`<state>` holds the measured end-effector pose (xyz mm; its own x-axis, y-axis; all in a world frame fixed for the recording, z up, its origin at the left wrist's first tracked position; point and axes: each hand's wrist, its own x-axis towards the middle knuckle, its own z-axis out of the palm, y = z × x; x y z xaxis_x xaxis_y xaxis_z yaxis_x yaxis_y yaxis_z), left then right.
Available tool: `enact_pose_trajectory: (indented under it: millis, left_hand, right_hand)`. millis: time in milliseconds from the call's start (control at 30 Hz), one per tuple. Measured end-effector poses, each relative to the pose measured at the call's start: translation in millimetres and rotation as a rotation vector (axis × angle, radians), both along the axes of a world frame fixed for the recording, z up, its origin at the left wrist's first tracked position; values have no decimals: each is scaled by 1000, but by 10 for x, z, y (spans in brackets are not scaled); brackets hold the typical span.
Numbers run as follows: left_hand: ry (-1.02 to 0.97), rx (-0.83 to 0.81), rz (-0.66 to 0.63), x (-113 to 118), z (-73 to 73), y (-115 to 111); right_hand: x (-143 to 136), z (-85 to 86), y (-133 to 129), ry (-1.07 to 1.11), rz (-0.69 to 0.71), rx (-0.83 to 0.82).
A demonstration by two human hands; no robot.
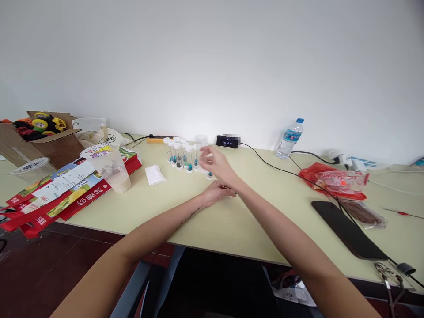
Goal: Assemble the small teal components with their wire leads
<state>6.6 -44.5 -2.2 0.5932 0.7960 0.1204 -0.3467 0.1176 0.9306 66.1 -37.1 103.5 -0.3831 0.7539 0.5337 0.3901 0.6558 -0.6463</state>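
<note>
Half-curled and blurred, the right hand's (217, 164) fingers left it impossible to tell whether they gripped anything. The left hand (215, 193) rested low on the table (172, 192), fingers drawn together, its hold unclear. White-capped tubes (189, 160) stood upright, closely clustered beside the right hand; a stray knuckle could have toppled one into its neighbours.

Beyond the grip, the clear cylindrical tubes (189, 159) looked like smooth, glossy plastic with white caps. Beneath the grip, the pale yellow-green table (172, 210) looked smooth; left of it, the folded white sheet (154, 175) looked matt.
</note>
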Motion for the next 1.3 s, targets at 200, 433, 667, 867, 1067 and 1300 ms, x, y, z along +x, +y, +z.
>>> enact_pose_trajectory:
  millis: [200,433,667,867,1067,1300]
  left_hand:
    - [53,-52,-141,-5,17,9]
    - [25,-100,-133,-17,0,23]
    - [21,-105,-125,-10,2,33]
    - [16,-107,-132,-12,32,10]
    - [-12,-96,-58,0,1,18]
    - [-139,-146,183,16,-44,107]
  right_hand:
    - [920,-264,293,83,-291,-71]
    - [1079,-839,423,-82,-356,-242]
    - [1223,-810,293,-180,-455,-229]
    - [1342,-916,0,-368,-357,-300]
    - [1281,-901,-20,-431,-445,-186]
    - [1214,-669,-249,-360,-495,105]
